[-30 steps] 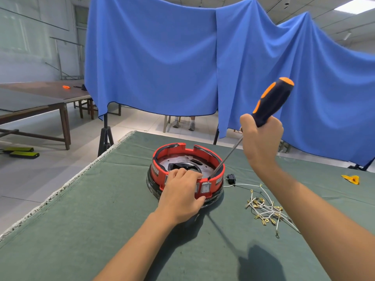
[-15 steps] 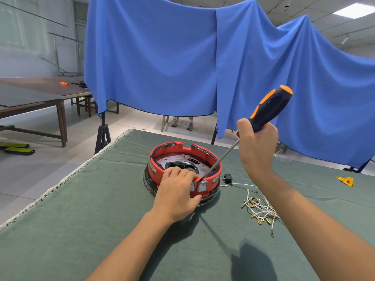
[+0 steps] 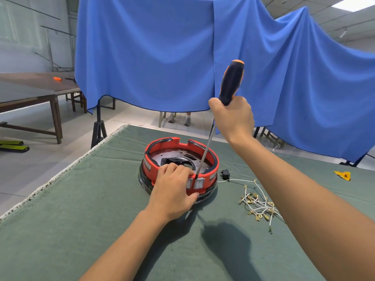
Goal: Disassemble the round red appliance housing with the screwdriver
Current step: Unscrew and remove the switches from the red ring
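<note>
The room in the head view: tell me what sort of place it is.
Probably a workshop or recording hall: a work table under a green cloth, a blue backdrop sheet hung behind it, bare wooden tables on a tiled floor.

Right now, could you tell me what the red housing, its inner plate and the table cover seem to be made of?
Red housing: probably moulded plastic, smooth with a slight sheen. Inner plate: likely metal, grey, dull, with punched holes. Table cover: green cloth, matte, creased, with a frayed pale edge.
</note>
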Action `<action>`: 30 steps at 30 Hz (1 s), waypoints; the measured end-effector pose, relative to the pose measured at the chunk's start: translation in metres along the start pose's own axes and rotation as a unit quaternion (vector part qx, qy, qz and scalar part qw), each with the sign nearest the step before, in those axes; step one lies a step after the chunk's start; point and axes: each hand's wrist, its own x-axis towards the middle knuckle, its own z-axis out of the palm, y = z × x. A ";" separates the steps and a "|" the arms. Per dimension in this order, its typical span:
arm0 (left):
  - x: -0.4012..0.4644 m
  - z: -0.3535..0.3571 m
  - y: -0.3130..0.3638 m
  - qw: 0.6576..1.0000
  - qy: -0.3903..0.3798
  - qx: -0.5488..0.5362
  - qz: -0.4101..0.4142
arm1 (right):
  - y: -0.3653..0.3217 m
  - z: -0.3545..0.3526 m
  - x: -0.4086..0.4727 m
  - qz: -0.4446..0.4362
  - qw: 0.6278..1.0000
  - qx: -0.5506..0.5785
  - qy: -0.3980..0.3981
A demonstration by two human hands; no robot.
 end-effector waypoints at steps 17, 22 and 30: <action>0.002 -0.004 0.002 0.998 0.007 -0.055 -0.013 | 0.010 0.005 -0.017 -0.053 0.997 0.053 0.011; 0.000 -0.005 0.004 0.999 -0.004 -0.042 -0.024 | 0.010 -0.014 -0.032 -0.089 0.991 0.080 0.057; 0.000 -0.008 0.007 0.999 -0.003 -0.037 -0.027 | -0.006 -0.014 -0.041 -0.157 0.986 0.018 0.045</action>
